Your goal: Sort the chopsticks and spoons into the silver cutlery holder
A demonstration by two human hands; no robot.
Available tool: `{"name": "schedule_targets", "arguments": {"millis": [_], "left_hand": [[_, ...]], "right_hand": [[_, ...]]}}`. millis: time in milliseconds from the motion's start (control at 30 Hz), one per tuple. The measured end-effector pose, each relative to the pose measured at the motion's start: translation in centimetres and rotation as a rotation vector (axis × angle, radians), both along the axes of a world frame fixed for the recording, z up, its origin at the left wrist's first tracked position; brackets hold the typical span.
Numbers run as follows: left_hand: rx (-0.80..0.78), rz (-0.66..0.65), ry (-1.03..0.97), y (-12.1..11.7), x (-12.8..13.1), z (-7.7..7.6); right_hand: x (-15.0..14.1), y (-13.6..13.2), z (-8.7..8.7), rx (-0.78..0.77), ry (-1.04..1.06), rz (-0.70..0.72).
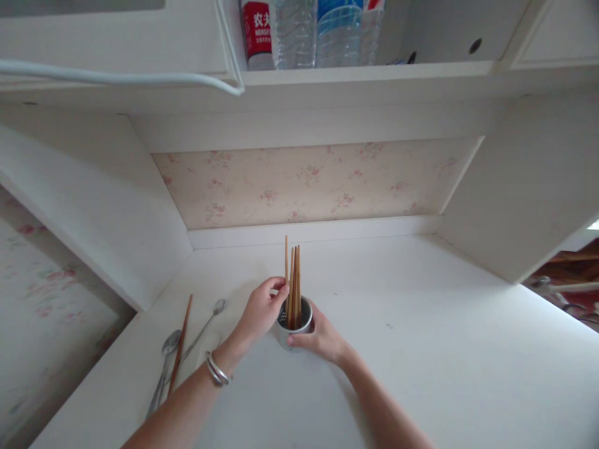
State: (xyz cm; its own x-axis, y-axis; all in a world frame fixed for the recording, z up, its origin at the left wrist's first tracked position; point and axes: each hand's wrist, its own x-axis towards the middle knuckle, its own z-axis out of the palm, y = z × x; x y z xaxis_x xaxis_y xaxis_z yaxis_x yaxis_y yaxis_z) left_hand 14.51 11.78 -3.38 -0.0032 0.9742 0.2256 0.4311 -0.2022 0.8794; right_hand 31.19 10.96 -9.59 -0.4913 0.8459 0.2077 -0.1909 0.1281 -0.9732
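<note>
A small metal holder (304,322) stands on the white desk (421,349), with several wooden chopsticks (294,280) upright in it. My left hand (260,310) pinches one chopstick (286,259) that stands a little higher than the rest, at the holder's left rim. My right hand (322,337) wraps round the holder's near right side and steadies it. A silver bangle (216,369) sits on my left wrist.
One loose chopstick (180,343) and two metal spoons (206,324) (163,365) lie on the desk to the left. Floral back panel (309,181) and white side walls enclose the desk. A shelf above holds plastic bottles (309,31). A white cable (116,78) runs overhead.
</note>
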Motion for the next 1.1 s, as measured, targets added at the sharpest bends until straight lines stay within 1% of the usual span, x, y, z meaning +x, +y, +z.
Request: {"name": "schedule_targets", "arguments": {"millis": [100, 200, 300, 433, 533, 667, 767, 833, 867, 933, 1000, 1033, 1100], "left_hand": [[-0.037, -0.006, -0.037, -0.4, 0.2, -1.0], [-0.05, -0.009, -0.054, -0.5, 0.2, -1.4], [-0.036, 0.008, -0.016, -0.5, 0.2, -1.3], [-0.007, 0.053, 0.023, -0.5, 0.1, -0.7], [-0.012, 0.03, 0.016, -0.5, 0.0, -0.7], [-0.072, 0.012, -0.019, -0.6, 0.0, -1.0], [-0.139, -0.008, -0.116, -1.4, -0.2, -1.1], [-0.183, -0.046, -0.239, -2.5, -0.4, -1.3], [-0.209, -0.085, -0.317, -3.1, -0.5, -1.5], [-0.254, -0.198, -0.481, -4.3, -0.6, -2.3], [-0.267, -0.295, -0.608, -5.0, -0.5, -3.3], [-0.263, -0.318, -0.644, -5.2, -0.4, -3.8], [-0.255, -0.326, -0.675, -5.3, -0.3, -4.5]], "right_hand": [[0.1, 0.0, 0.1, 0.011, -0.004, -0.005], [0.2, 0.1, 0.0, 0.02, -0.027, -0.016], [0.2, 0.1, -0.1, 0.019, -0.047, -0.029], [0.1, 0.1, 0.0, 0.02, -0.049, -0.025], [0.1, 0.0, 0.1, 0.017, -0.057, -0.028], [0.3, 0.0, 0.2, 0.013, -0.084, -0.035], [0.4, -0.1, 0.3, 0.024, -0.076, -0.02], [0.4, -0.1, 0.3, 0.026, -0.07, -0.01], [0.4, -0.1, 0.4, 0.026, -0.067, -0.006], [0.3, -0.1, 0.5, 0.02, -0.06, 0.013], [0.2, -0.2, 0.7, 0.016, -0.067, 0.035], [0.2, -0.3, 0.8, 0.018, -0.079, 0.042], [0.3, -0.6, 1.0, 0.019, -0.109, 0.051]]}}
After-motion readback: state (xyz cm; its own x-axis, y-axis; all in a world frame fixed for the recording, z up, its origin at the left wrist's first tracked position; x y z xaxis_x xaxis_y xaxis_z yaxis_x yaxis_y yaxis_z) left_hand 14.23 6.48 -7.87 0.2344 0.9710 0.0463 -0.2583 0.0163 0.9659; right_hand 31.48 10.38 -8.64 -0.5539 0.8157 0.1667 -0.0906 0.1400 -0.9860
